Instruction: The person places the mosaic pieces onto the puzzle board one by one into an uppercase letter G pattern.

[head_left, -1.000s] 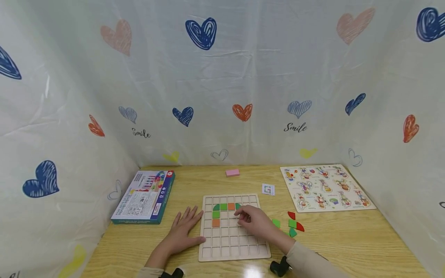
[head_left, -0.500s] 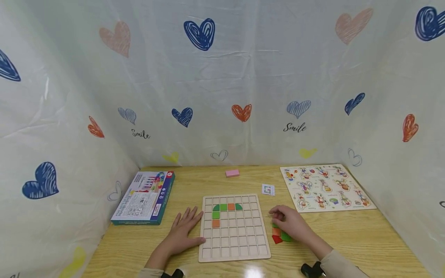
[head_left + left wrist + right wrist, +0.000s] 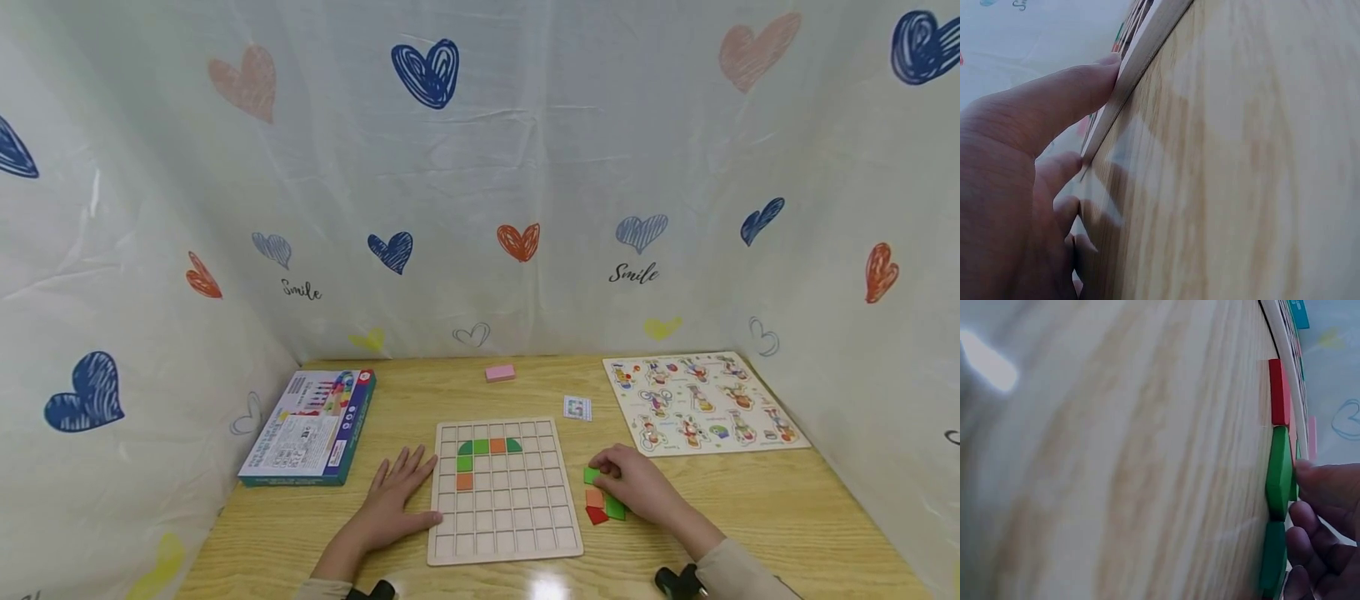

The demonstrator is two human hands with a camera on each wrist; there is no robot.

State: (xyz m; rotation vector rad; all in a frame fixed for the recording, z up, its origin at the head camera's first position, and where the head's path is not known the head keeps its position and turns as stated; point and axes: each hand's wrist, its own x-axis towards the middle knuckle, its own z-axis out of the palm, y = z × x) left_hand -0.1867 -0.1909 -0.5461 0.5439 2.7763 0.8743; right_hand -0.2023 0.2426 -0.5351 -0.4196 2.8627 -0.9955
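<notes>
A pale wooden grid board (image 3: 506, 521) lies in front of me. Green and orange tiles fill an L-shaped run of its cells, with rounded dark-green pieces (image 3: 513, 446) at two corners. My left hand (image 3: 401, 496) lies spread on the table at the board's left side; in the left wrist view its thumb (image 3: 1079, 87) touches the board's edge (image 3: 1141, 62). Right of the board, my right hand (image 3: 637, 483) pinches a light-green square tile (image 3: 591, 475) between thumb and index finger. Close below are an orange tile (image 3: 594, 498), a red piece (image 3: 597, 516) and a green tile (image 3: 615, 508). The hand hides other pieces.
A small pattern card (image 3: 577, 407) lies behind the board, and a pink block (image 3: 500, 373) stands farther back. A boxed set (image 3: 307, 429) is at the left, a picture puzzle board (image 3: 705, 404) at the right. A heart-printed curtain (image 3: 465, 167) encloses the table.
My right hand has left the board for the loose pieces on the right, and the light-green tile has shifted slightly away from me. The left hand has stayed in place.
</notes>
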